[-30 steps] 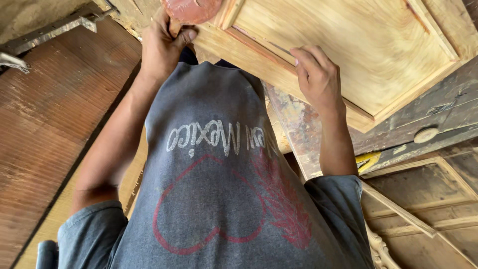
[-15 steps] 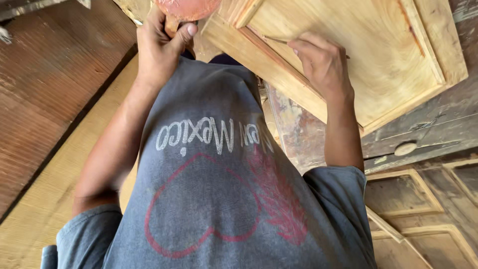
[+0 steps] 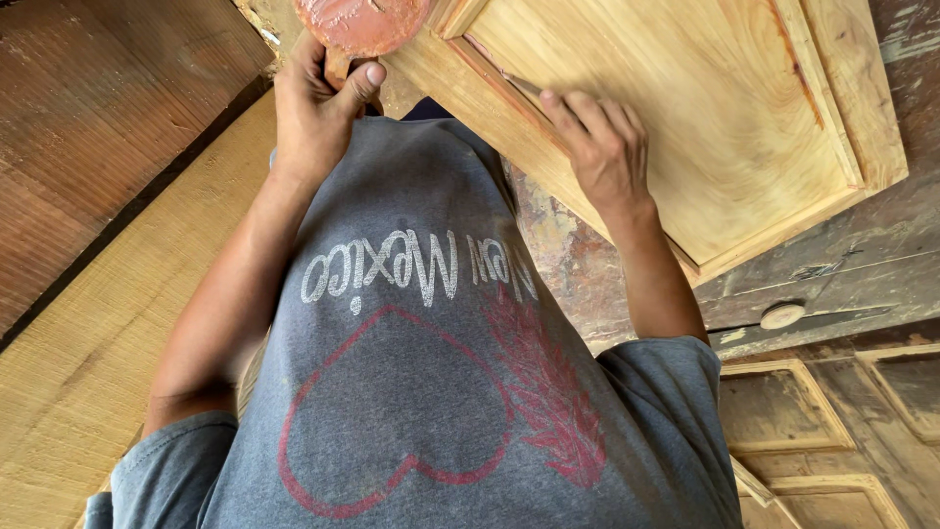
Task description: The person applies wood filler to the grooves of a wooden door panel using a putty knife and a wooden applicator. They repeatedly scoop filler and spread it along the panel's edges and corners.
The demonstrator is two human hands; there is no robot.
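Observation:
My left hand (image 3: 318,108) is closed around the lower edge of a round reddish object (image 3: 364,22) smeared with red-brown paste, held at the top of the view. My right hand (image 3: 602,147) rests flat on a pale wooden panelled door (image 3: 725,118), its fingertips pressed into the groove between the frame and the raised panel. Nothing can be seen in that hand. My grey printed shirt (image 3: 421,392) fills the lower middle and hides whatever lies under it.
Dark, weathered panelled doors (image 3: 832,411) lie at the lower right, with a small round wooden disc (image 3: 783,315) on one. A pale rough plank (image 3: 108,333) runs along the left, beside a reddish-brown board (image 3: 88,118) at the upper left.
The view has swung, so the metal pieces at the upper left are out of sight. My right hand's fingers have slid slightly along the groove. My left hand still holds the reddish object.

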